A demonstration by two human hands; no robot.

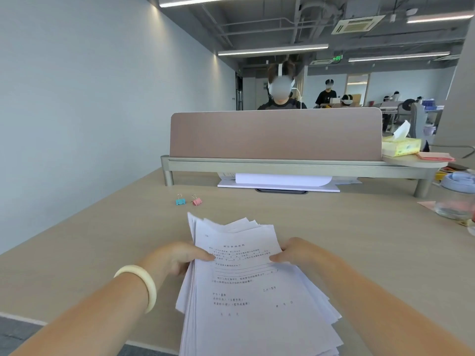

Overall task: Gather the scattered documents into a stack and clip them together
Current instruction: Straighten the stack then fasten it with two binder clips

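White documents [246, 291] with black printed text, blue binder clip [180, 201] and pink binder clip [197, 201] with metallic handles, pale wood-grain desk [102, 240], cream bangle [144, 283], mauve divider panel [275, 134], yellow patterned tissue box [402, 147], pale blue jar lid [460, 179].

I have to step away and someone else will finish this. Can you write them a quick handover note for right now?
Left hand and right hand each grip a side of the paper stack, thumbs on the top sheet.
The sheets are gathered, but their edges are fanned and uneven.
The blue binder clip and pink binder clip lie unused on the desk beyond the stack.
Left: square the edges, then clip the stack.
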